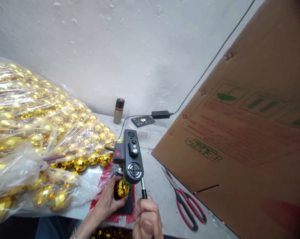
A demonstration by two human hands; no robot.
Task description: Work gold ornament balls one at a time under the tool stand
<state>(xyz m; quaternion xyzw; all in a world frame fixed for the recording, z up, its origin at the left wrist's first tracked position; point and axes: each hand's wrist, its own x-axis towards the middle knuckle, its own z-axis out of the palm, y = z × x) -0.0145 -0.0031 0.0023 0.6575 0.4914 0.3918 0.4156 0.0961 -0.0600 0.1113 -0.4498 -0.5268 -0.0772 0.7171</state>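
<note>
A gold mirrored ball sits under the front of a small black bench drill press. The fingers and thumb of my left hand are closed around it, steadying it above the machine's base. My right hand is wrapped in a fist about the black grip of the machine's feed lever, to the right of the ball. The point where the machine's head meets the ball is partly hidden by the housing. A red plastic sheet lies beneath the base.
On the left rises a large clear bag full of gold balls. Red-and-black scissors lie right of my hands, beside a big cardboard box. Toward the wall are a bottle, a phone and a power adapter with its cable.
</note>
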